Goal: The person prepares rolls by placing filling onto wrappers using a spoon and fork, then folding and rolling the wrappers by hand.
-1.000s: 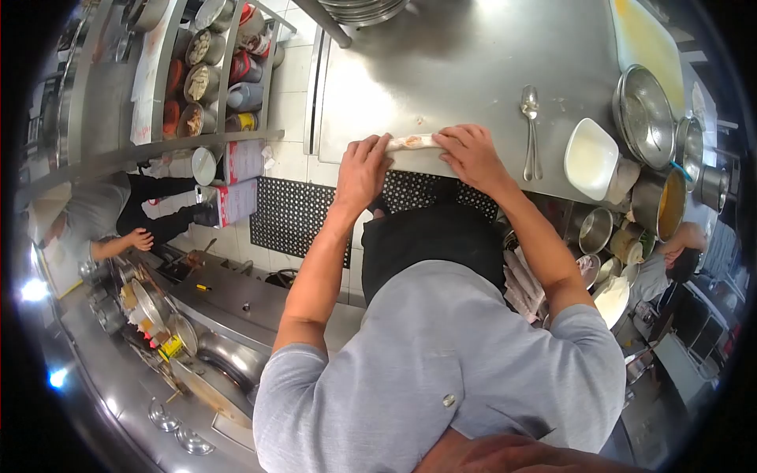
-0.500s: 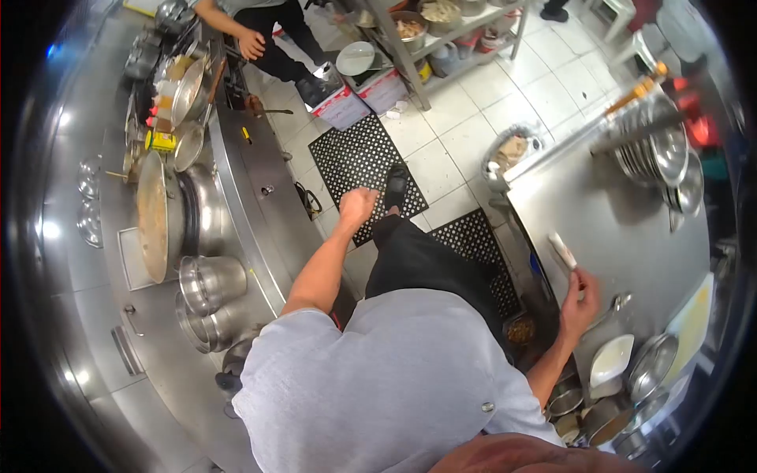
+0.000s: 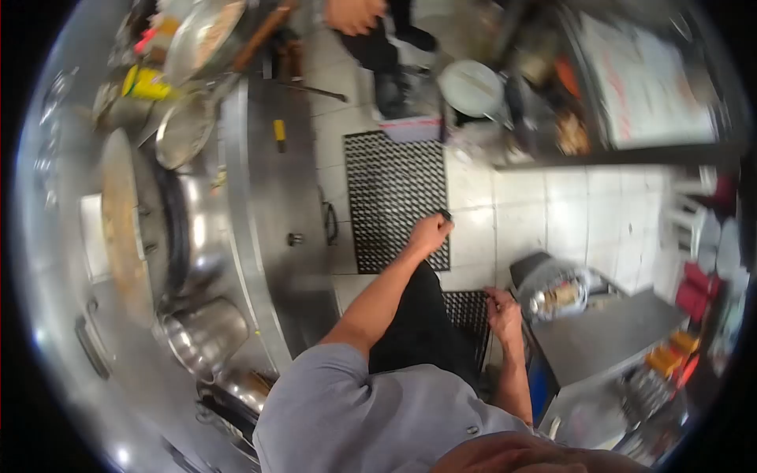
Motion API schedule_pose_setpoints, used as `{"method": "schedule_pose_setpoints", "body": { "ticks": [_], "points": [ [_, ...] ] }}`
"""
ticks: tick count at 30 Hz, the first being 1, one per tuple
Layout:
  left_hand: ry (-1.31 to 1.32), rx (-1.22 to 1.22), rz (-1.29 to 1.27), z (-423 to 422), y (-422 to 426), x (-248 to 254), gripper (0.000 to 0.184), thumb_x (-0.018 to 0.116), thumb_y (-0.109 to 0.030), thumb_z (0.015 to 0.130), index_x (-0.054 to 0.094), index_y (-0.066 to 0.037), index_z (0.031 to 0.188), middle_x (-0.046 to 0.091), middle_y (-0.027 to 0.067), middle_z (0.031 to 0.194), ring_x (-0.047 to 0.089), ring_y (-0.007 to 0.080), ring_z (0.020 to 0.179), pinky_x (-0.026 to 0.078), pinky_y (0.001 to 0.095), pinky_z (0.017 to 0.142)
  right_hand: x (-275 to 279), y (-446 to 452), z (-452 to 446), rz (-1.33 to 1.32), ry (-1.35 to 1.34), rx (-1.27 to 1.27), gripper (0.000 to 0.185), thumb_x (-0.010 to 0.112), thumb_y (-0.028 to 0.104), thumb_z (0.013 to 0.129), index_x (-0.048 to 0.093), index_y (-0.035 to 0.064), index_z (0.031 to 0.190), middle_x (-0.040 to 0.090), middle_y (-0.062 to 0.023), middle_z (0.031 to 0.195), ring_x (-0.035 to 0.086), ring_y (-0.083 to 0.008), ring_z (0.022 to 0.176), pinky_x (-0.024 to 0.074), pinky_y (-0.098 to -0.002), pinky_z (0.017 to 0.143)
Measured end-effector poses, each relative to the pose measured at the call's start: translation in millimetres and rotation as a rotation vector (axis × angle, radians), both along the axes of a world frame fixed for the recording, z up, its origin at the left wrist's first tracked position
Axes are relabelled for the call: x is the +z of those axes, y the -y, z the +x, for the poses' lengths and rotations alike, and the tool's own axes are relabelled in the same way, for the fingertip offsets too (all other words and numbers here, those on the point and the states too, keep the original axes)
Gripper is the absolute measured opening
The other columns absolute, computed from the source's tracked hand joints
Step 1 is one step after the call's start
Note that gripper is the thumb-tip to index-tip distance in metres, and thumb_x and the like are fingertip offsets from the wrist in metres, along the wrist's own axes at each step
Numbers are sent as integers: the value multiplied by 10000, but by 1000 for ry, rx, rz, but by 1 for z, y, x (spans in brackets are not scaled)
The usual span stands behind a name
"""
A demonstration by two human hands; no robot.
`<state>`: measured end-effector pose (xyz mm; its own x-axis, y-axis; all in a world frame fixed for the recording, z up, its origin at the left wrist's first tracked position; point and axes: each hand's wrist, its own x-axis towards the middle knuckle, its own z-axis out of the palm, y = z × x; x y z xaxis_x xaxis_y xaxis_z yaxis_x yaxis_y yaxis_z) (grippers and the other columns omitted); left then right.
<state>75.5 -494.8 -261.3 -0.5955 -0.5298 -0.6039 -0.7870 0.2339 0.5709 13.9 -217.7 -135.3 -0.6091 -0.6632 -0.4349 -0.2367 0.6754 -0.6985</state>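
My left hand [image 3: 430, 234] hangs in front of my body above the black perforated mat [image 3: 394, 189], curled into a loose fist with nothing visible in it. My black shoe [image 3: 446, 214] shows just past its knuckles. My right hand [image 3: 505, 313] hangs beside the lined bin, fingers loosely bent and somewhat apart, slightly blurred. I see nothing in it. A small white piece [image 3: 554, 428] lies on the steel worktop [image 3: 607, 335] near my right arm; its kind is unclear.
On the left counter stand a large wide pan [image 3: 126, 229], a steel pot [image 3: 205, 335], a strainer [image 3: 185, 130] and a yellow can [image 3: 146, 83]. A bin with a plastic liner [image 3: 556, 292] stands at right. Ahead are a shelf [image 3: 631, 154] and another person's hand [image 3: 355, 14].
My view has turned right and moved forward along the aisle. My right hand has left the white piece at the worktop and dropped beside the bin. My left hand stays curled.
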Motion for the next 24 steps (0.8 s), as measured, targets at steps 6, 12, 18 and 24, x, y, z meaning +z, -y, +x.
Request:
{"method": "schedule_pose_setpoints", "body": {
  "ticks": [6, 12, 18, 24],
  "points": [
    [-455, 482, -330, 69, 220, 69, 241, 612, -274, 971, 659, -40, 937, 693, 149, 819, 676, 269, 730, 524, 380, 707, 42, 124, -50, -29, 151, -87, 260, 626, 115, 953, 675, 2, 1182, 729, -155, 911, 691, -160, 820, 535, -301, 735],
    [-339, 592, -947, 105, 329, 176, 222, 543, -217, 977, 649, -23, 956, 668, 226, 846, 636, 427, 783, 511, 460, 704, 62, 127, -71, 216, -75, 291, 274, 641, 231, 926, 726, 55, 1118, 725, -198, 1040, 701, -363, 979, 550, -422, 854],
    [-316, 241, -852, 167, 338, 135, 289, 591, -217, 986, 629, -6, 1180, 690, 195, 1056, 662, 375, 924, 533, 466, 865, 49, 130, -63, 235, -149, 282, 268, 566, 244, 884, 722, 57, 995, 709, -208, 942, 674, -409, 919, 533, -507, 809],
    [-317, 74, -1021, 162, 365, 112, 265, 607, -275, 991, 592, -10, 980, 660, 188, 853, 664, 373, 757, 547, 458, 661, 118, 113, -42, -23, -226, -78, 268, 619, 298, 877, 717, 53, 922, 707, -181, 852, 666, -412, 830, 519, -522, 736]
  ]
}}
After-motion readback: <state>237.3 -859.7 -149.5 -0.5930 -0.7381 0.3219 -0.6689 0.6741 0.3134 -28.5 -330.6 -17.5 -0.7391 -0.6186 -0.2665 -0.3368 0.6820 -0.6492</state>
